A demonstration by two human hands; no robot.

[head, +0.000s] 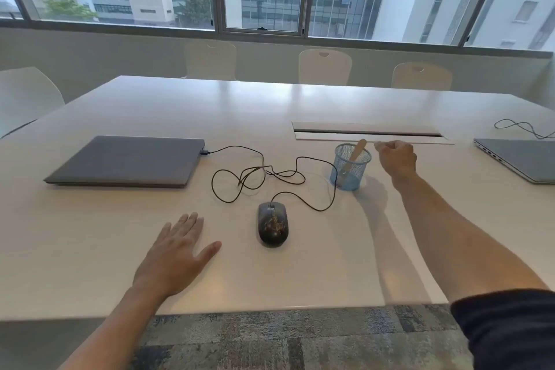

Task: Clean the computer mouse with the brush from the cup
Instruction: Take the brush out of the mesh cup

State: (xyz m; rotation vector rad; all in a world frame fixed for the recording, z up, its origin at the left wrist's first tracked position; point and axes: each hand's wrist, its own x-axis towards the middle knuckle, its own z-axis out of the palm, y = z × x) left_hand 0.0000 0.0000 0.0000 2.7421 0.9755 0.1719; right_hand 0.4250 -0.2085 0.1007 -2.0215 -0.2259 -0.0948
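Observation:
A dark computer mouse point(272, 224) with brownish dirt on its back lies on the white table point(300, 105), its black cable point(255, 173) looping back to a closed laptop. Behind it to the right stands a blue mesh cup point(350, 167) with a brush's wooden handle point(357, 150) leaning out of it. My right hand point(396, 158) hovers just right of the cup's rim, fingers curled and pinched toward the handle, not touching it. My left hand point(177, 255) rests flat on the table, left of the mouse, fingers spread.
A closed grey laptop point(129, 161) lies at the left, a second laptop point(522, 159) with a cable at the right edge. A cable slot point(369, 131) is set in the table behind the cup. White chairs point(324, 66) line the far side.

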